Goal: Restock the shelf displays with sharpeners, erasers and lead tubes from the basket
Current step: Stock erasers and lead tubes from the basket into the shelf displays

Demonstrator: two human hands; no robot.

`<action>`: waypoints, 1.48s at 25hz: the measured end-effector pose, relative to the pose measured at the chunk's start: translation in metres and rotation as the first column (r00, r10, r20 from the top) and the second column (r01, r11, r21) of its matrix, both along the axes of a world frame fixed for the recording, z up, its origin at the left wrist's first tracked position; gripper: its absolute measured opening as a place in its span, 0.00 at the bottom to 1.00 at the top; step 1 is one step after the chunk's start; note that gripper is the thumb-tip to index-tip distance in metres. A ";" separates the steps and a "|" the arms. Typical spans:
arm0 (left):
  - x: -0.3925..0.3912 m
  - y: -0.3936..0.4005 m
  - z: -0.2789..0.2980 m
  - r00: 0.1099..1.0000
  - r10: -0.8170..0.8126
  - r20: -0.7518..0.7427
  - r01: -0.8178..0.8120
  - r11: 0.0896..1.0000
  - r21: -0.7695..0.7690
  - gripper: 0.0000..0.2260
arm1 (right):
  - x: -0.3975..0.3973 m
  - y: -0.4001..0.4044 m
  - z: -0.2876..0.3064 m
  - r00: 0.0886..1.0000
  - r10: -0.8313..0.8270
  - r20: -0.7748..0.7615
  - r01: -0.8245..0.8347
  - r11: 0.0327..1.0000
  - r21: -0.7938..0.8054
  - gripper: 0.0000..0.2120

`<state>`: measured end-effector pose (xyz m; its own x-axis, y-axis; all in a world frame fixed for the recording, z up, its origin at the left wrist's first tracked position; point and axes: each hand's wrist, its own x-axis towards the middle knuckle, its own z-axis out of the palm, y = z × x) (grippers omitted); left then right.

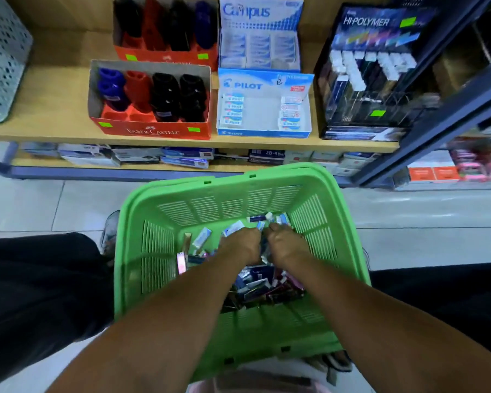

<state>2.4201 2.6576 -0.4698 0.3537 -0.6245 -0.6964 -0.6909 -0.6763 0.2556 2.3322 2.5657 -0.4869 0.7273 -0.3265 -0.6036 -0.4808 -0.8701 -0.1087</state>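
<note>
Head view: both hands are down in the green basket point(142, 211), left hand point(243, 245) and right hand point(288, 245) side by side at its far end among loose erasers point(203, 236). Fingers curl into the pile; whether they grip anything I cannot tell. The half-empty Pilot box point(264, 133) sits on the shelf point(54, 129) straight beyond the basket, about equally near either hand.

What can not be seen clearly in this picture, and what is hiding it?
- Head view: fingertips of the left hand and right hand, buried among packets in the green basket; their grip is unclear.
- Items under both forearms, covered.
- HI-POLYMER display: tube labels blurred.
- Lower shelf boxes: text too small, shaded by the shelf above.
</note>
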 end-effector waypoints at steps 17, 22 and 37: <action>0.015 -0.013 -0.029 0.867 0.462 -0.186 -0.458 0.887 0.065 0.11 | 0.018 -0.010 -0.012 0.958 -0.286 -0.024 0.285 0.936 0.205 0.34; 0.021 -0.014 -0.027 0.464 0.771 -0.437 -0.795 0.580 0.178 0.14 | 0.025 -0.011 -0.005 0.817 -0.572 -0.066 0.552 0.746 0.373 0.25; 0.032 0.002 0.042 -0.078 0.736 -0.673 -0.906 0.230 0.357 0.08 | 0.047 -0.023 0.076 0.652 -0.681 -0.333 0.634 0.250 0.732 0.14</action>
